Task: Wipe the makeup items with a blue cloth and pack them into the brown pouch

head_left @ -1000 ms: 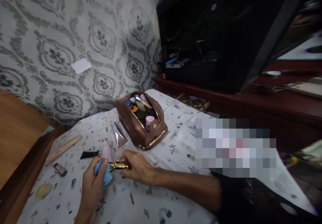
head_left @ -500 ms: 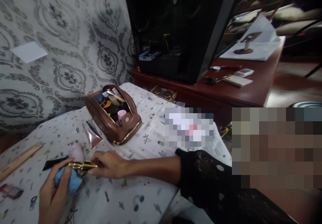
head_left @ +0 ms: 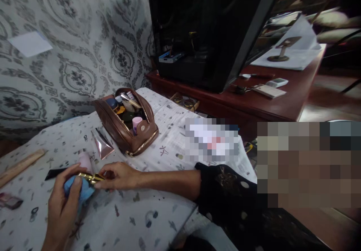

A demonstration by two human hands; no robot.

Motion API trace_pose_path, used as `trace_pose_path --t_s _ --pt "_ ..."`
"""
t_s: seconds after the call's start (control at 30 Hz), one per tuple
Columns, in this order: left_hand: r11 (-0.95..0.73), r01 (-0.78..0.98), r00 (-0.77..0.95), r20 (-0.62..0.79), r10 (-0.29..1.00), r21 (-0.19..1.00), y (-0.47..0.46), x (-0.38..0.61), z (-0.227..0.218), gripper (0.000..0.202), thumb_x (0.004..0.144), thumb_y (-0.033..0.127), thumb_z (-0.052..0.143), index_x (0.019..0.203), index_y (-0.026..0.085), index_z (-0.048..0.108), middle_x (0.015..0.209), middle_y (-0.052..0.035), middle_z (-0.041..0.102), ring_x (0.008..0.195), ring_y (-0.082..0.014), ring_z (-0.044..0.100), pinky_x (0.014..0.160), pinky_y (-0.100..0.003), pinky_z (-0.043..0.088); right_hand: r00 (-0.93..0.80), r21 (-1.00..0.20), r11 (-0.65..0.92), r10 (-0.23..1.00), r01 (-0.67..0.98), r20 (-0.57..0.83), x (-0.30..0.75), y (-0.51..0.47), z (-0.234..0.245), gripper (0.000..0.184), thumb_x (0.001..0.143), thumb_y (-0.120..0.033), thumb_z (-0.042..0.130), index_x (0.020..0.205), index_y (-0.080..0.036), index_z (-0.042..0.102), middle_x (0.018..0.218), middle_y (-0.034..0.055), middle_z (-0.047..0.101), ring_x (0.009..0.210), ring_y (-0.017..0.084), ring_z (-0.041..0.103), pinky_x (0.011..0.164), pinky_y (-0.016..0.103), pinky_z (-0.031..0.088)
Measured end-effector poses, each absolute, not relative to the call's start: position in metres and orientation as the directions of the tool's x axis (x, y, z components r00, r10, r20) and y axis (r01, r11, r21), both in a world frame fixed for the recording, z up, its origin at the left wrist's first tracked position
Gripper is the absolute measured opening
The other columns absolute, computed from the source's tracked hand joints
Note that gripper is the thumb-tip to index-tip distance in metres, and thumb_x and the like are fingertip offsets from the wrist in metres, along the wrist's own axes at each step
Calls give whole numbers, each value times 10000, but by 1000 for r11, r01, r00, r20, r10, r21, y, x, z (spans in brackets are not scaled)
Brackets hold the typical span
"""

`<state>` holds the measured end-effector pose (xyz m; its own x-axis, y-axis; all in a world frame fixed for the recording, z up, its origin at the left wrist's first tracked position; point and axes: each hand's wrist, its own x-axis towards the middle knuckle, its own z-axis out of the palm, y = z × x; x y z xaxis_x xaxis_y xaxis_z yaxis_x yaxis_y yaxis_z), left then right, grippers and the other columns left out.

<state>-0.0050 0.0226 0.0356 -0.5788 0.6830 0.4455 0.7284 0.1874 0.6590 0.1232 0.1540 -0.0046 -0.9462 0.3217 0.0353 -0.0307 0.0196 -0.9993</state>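
My left hand is closed around a crumpled blue cloth, its fingertips against one end of a shiny gold cosmetic tube. The fingers of my right hand pinch the tube's other end. Whether the tube is in one piece or parted at the middle, I cannot tell. Just behind the hands lie a pale pink bottle and a slim black item, both partly covered by my left hand. A metallic pink tube rests beside an open brown cosmetic bag filled with several items.
A white patterned cloth covers the table. Toward the left edge are a long beige packet and a small dark-red item. A large black screen stands on a reddish wooden cabinet behind. Blurred patches hide parts at right.
The view has shifted slightly. The gold tube, level before, now slopes down a little toward my right hand. Both hands keep their hold.
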Motion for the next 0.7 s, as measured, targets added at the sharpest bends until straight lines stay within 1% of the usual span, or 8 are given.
trace_pose_path --t_s 0.07,0.13,0.3,0.4,0.47,0.57,0.63,0.7 --pt "156 728 -565 456 687 667 23 -6 35 370 813 530 579 1067 271 648 1048 -11 704 1002 -258 638 906 -360 498 -955 -999 -13 295 -34 29 123 154 -5 220 847 -359 723 934 -173 644 640 -68 559 554 80 551 567 190 394" --pt "211 698 -611 415 674 685 22 -8 34 325 796 530 601 1008 297 677 994 19 717 947 -245 644 844 -341 504 -959 -999 -27 284 -33 24 124 154 -5 223 872 -375 690 935 -169 633 652 -65 548 547 77 543 565 191 400" --pt "317 675 -676 385 628 667 24 -8 35 300 773 530 612 890 265 695 742 54 652 659 -161 556 601 -250 451 -935 -978 194 328 -75 137 123 155 -7 212 799 -315 758 904 -171 643 706 -56 550 663 95 525 603 197 362" --pt "314 689 -657 380 650 654 26 -2 39 307 820 491 564 840 205 671 698 37 617 645 -139 527 606 -227 435 -929 -954 288 323 -82 177 122 154 -10 207 785 -308 756 883 -167 640 666 -62 520 635 95 477 592 208 335" --pt "275 682 -647 384 658 678 28 1 40 342 849 499 533 805 180 648 639 30 561 602 -128 487 564 -218 402 -926 -944 314 315 -104 207 122 153 -11 173 809 -304 711 880 -165 636 657 -61 511 625 97 463 589 214 324" --pt "176 609 -647 357 673 773 29 -2 36 368 907 508 488 877 180 651 620 37 496 550 -109 429 511 -205 356 -925 -937 322 297 -137 238 121 154 -12 155 820 -297 658 873 -154 633 673 -48 509 627 101 450 599 224 328" --pt "90 492 -653 298 696 866 25 -8 32 358 915 514 499 982 193 644 691 25 554 553 -104 448 500 -201 365 -919 -939 307 304 -154 250 121 156 -12 181 828 -332 634 847 -152 624 669 -42 489 624 105 425 587 229 317" --pt "40 410 -626 249 739 911 19 -13 29 349 901 503 542 1044 202 646 815 -7 623 622 -114 515 534 -205 410 -925 -944 294 296 -150 239 121 158 -12 227 832 -379 621 833 -152 619 658 -40 471 617 108 410 574 233 308"
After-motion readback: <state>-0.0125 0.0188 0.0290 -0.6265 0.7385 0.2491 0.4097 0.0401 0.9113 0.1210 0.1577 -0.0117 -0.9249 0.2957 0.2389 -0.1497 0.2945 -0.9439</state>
